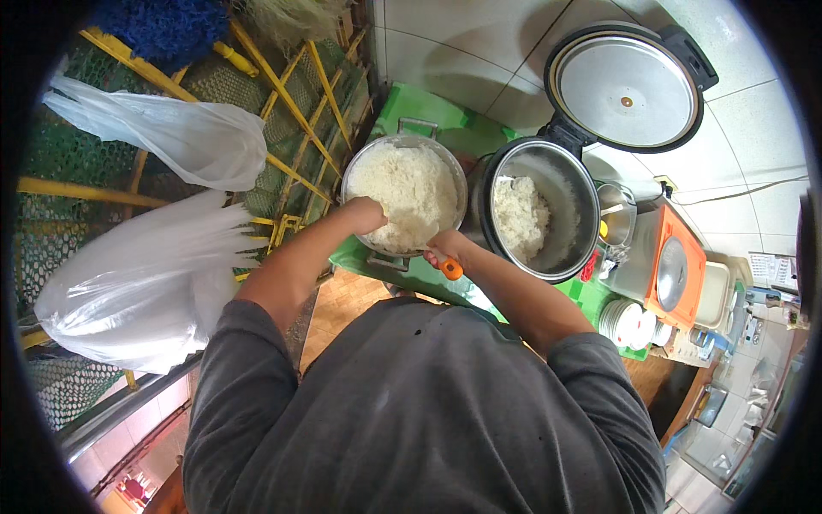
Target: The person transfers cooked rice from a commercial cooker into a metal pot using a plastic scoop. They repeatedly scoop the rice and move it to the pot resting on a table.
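A round metal pot of cooked white rice [408,180] stands on the green table. My right hand [446,247] is closed around the orange-tipped handle of a rice paddle [451,268]; its pale blade lies against the rice near the pot's front. My left hand [366,215] is curled at the pot's left front, over the rim; a small pale yellowish bit shows by its fingers, and whether it holds something I cannot tell. To the right, a large rice cooker [571,257] stands open, with a clump of rice [520,215] on the left side inside.
The cooker's raised lid [626,93] leans towards the tiled wall. Farther right are a metal bowl [616,221], an orange-lidded container [690,263] and stacked white plates [620,321]. Plastic bags [141,276] hang at left on a yellow frame with green netting.
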The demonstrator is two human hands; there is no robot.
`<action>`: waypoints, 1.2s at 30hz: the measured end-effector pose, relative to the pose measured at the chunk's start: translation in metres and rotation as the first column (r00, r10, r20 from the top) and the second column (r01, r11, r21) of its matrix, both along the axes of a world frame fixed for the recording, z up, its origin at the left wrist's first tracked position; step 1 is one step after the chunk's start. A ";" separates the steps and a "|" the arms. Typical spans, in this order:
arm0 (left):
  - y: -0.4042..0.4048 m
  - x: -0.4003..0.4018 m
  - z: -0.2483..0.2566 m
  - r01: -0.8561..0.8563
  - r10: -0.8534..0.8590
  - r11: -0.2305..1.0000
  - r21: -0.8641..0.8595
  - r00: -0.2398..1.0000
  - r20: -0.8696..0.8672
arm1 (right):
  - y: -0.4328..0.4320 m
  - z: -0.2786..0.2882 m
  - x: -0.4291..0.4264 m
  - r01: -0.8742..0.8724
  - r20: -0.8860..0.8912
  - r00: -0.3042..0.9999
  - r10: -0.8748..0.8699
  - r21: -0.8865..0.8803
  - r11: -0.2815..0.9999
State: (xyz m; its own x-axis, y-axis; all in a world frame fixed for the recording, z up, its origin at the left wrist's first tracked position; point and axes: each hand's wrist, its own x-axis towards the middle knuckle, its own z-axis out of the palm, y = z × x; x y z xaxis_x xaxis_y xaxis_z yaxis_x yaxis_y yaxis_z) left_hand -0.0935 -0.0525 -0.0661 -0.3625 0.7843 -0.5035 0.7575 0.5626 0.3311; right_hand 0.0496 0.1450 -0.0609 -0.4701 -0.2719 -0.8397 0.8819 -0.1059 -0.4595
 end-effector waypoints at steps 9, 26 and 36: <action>0.013 -0.007 0.014 0.314 -0.313 0.950 0.005 0.949 -0.036 | 0.006 -0.057 0.002 -0.018 -0.035 0.999 0.018 0.011 1.000; 0.004 0.003 -0.005 -0.187 0.184 0.981 0.052 0.981 0.060 | -0.043 0.014 -0.042 0.229 0.091 0.967 -0.236 0.082 0.970; 0.003 0.003 -0.028 -0.629 0.418 0.720 0.293 0.730 0.541 | -0.042 0.049 -0.053 -0.079 -0.306 0.901 0.306 0.579 0.812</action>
